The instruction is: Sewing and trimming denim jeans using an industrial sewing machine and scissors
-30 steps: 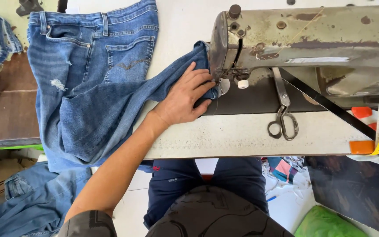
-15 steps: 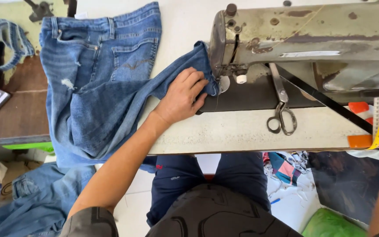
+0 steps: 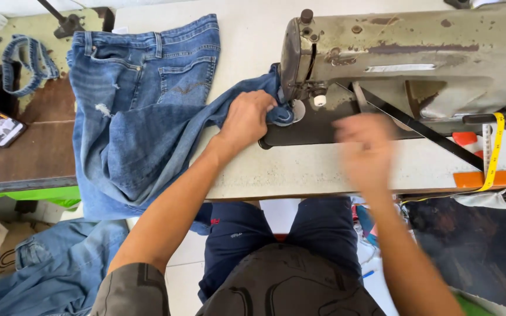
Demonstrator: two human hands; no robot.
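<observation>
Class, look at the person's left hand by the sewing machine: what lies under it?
Under the left hand lies a blue jeans leg, pressed on the table beside the sewing machine. The fabric beneath the palm is covered.
</observation>
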